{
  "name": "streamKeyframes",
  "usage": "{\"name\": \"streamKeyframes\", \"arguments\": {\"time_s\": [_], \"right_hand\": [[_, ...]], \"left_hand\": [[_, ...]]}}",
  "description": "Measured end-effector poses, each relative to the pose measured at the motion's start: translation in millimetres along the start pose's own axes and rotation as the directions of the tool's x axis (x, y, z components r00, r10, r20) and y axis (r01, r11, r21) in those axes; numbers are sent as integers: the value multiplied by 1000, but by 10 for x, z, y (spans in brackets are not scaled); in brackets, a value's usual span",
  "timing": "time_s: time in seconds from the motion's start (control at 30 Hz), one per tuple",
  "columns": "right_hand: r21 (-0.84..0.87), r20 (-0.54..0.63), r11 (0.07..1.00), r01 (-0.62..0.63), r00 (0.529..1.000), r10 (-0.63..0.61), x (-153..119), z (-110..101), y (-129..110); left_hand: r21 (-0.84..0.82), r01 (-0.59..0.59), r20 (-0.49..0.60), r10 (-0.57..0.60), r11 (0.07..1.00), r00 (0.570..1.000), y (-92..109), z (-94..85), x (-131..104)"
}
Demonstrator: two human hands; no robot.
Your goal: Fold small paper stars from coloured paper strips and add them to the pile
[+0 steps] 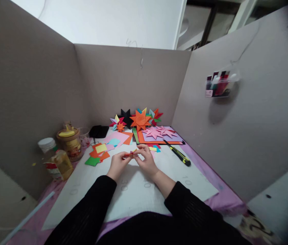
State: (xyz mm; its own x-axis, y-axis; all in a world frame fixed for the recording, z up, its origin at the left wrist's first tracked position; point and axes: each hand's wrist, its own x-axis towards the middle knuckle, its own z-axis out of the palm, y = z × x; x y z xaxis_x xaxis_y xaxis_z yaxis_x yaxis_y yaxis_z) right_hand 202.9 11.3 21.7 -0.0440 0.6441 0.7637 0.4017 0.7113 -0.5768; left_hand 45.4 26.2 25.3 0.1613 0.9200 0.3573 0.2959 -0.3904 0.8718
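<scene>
My left hand [118, 164] and my right hand [146, 160] meet above the middle of the white board [133, 197]. Between their fingertips they pinch a small folded paper piece [131, 153], reddish with a bit of yellow; fingers cover much of it. Left of my hands lies a scatter of coloured paper pieces, among them a green one [92, 161] and a yellow one [101, 148]. Just beyond my right hand are small yellow and blue paper scraps [156, 148]. A yellow-and-black utility knife [178, 153] rests farther right on the board.
Folded paper stars, including a large orange one [140, 119] and pink ones [153, 132], stand or lie at the back. At left are a white-capped bottle [47, 149], a glue bottle [63, 165] and a brown tub [69, 144]. Grey partitions [133, 78] enclose the table.
</scene>
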Motion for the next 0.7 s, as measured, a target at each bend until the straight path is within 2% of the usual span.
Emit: {"name": "streamKeyframes", "arguments": {"time_s": [0.5, 0.7], "right_hand": [[-26, 14, 1000, -17, 1000, 17, -7, -16, 11], [-45, 24, 998, -36, 999, 37, -2, -9, 42]], "left_hand": [[-11, 15, 14, -15, 1000, 1000, 23, -7, 4], [78, -50, -27, 52, 996, 998, -57, 4, 4]]}}
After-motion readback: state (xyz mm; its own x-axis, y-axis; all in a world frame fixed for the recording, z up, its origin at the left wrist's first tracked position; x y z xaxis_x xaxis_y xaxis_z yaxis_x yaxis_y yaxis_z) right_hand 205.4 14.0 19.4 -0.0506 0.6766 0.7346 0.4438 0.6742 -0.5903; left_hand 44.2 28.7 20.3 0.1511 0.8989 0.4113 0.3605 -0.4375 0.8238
